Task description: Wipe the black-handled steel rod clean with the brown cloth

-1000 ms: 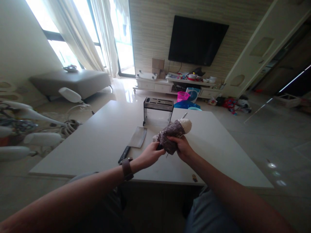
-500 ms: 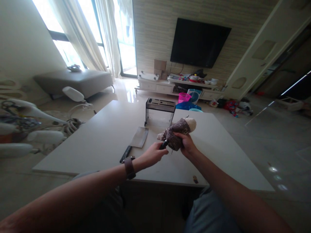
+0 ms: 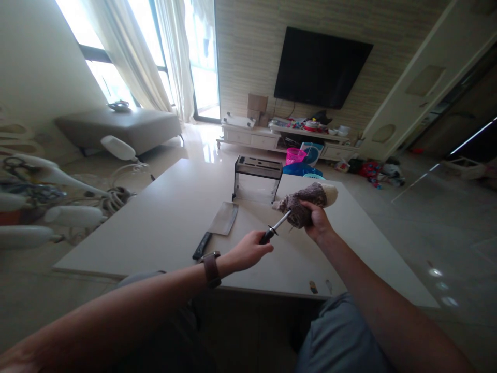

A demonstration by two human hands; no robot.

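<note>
My left hand [image 3: 254, 250], with a dark watch on its wrist, is closed round the black handle of a honing steel [image 3: 281, 221]. The rod's far end runs into a bunched grey-brown and cream cloth [image 3: 298, 207], where its tip is hidden. My right hand [image 3: 316, 221] grips that cloth, above the right part of the white table [image 3: 155, 223]. A cleaver [image 3: 224, 219] with a black handle lies flat to the left of my hands. Behind it stands a knife block [image 3: 257, 178] with a slotted dark top and clear front.
Two small objects lie by the table's front edge, one of them a brownish piece [image 3: 313, 287]. Beyond the table are a pink basket [image 3: 295, 155] and a low TV cabinet [image 3: 248, 137]. White chair-like forms and cables crowd the left side.
My right hand and the cloth have moved right, away from my left hand. More of the steel's rod now shows between the handle and the cloth.
</note>
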